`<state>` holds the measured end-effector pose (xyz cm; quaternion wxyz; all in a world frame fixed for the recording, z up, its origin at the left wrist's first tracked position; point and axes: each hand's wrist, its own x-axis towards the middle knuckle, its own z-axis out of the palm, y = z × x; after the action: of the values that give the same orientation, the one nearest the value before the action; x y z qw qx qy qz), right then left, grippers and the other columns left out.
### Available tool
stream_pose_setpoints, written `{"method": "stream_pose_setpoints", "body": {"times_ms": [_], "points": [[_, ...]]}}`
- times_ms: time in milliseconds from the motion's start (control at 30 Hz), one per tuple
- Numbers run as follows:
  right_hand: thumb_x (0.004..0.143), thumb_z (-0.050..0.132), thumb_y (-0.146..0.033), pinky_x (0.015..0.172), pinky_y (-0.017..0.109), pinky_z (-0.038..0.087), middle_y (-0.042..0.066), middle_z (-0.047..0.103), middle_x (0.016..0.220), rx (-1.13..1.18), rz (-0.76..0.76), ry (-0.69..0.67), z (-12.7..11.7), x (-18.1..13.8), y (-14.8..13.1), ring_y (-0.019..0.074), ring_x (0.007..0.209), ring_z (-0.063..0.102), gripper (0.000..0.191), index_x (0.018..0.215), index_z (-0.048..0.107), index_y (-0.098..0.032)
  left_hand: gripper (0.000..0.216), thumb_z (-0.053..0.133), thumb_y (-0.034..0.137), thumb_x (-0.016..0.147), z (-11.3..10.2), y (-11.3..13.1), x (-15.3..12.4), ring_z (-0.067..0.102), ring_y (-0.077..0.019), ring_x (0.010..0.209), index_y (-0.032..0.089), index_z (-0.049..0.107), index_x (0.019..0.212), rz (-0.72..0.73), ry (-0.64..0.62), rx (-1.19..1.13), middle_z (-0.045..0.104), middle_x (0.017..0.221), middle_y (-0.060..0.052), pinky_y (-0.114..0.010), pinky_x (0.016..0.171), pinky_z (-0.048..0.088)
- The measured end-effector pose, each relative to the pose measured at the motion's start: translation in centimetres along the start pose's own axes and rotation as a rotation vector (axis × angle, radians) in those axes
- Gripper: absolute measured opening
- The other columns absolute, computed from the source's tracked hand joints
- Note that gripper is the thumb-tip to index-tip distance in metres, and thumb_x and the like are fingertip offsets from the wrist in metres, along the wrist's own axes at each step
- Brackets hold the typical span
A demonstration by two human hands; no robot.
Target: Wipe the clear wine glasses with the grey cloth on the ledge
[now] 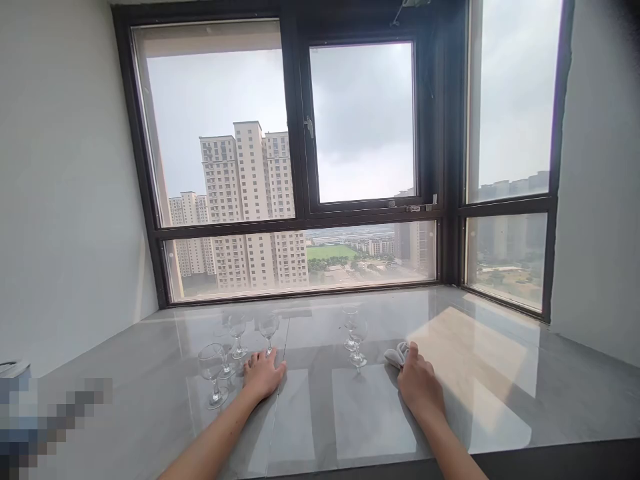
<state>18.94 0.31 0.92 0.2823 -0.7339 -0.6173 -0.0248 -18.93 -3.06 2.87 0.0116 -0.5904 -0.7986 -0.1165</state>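
My left hand (pixel 264 375) rests palm down on the glossy grey sill, fingers slightly apart. Just beyond its fingertips stands a clear stemmed glass (pixel 269 325); its foot is partly hidden, and I cannot tell whether they touch. Left of this hand stand several similar upright glasses, including a front glass (pixel 212 363) and a rear glass (pixel 237 327). Two more stand between my hands, a nearer glass (pixel 358 332) overlapping a farther glass (pixel 350 317). My right hand (pixel 421 380) is closed on a crumpled pale grey cloth (pixel 393 358) lying on the sill.
The tiled sill (pixel 320 427) ends at a dark front edge. Dark-framed windows (pixel 300 225) rise behind and to the right, with a white wall (pixel 65 167) on the left. A partly pixelated object (pixel 17 370) is at the far left. Sunlight falls on the right side.
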Motion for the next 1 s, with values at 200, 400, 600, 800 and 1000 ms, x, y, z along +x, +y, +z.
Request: {"method": "stream_pose_setpoints", "body": {"times_ms": [200,400,600,800,1000], "points": [[0.097,0.018,-0.009,0.076,0.035,0.043,0.019,0.061,0.123,-0.011,0.02,-0.03,-0.7,-0.2,-0.4,0.0306,0.115,0.054,0.051,0.145,0.032,-0.003,0.065,0.038,0.059,0.09,0.0,0.6,-0.7,0.034,-0.0368,0.142,0.024,0.05,0.143,-0.101,0.053,-0.027,0.045,0.149,-0.017,-0.056,0.115,0.02],[0.096,0.022,-0.01,0.076,0.032,0.043,0.018,0.06,0.125,-0.01,0.037,-0.04,-0.7,-0.2,-0.4,0.0294,0.118,0.052,0.052,0.147,0.03,-0.005,0.044,0.046,0.046,0.09,0.7,6.1,-4.8,0.051,-0.0285,0.122,0.025,0.06,0.125,0.154,0.067,-0.169,0.058,0.126,-0.011,-0.048,0.109,0.033],[0.096,0.026,-0.01,0.078,0.032,0.043,0.018,0.062,0.121,-0.03,0.032,-0.009,-0.9,-0.2,-0.6,0.0281,0.113,0.056,0.052,0.147,0.032,-0.005,0.065,0.056,0.055,0.083,1.8,15.2,-5.0,0.027,-0.0391,0.145,0.035,0.049,0.144,0.562,-0.12,-0.261,0.031,0.16,-0.007,-0.058,0.119,0.017],[0.096,0.027,-0.01,0.079,0.031,0.043,0.018,0.064,0.117,-0.058,0.028,0.012,-0.9,-0.2,-0.6,0.0266,0.111,0.057,0.049,0.144,0.035,-0.005,0.063,0.046,0.056,0.088,2.0,18.3,-3.5,0.031,-0.0357,0.145,0.029,0.051,0.145,0.588,-0.218,-0.246,0.041,0.157,-0.009,-0.063,0.118,0.017],[0.097,0.023,-0.012,0.076,0.034,0.042,0.018,0.063,0.118,-0.038,0.019,-0.009,-0.9,-0.3,-0.5,0.0298,0.111,0.056,0.049,0.144,0.033,-0.004,0.064,0.049,0.06,0.085,0.7,11.4,-6.1,0.034,-0.0357,0.142,0.034,0.053,0.143,0.583,-0.18,-0.225,0.045,0.156,-0.005,-0.061,0.118,0.015]]}}
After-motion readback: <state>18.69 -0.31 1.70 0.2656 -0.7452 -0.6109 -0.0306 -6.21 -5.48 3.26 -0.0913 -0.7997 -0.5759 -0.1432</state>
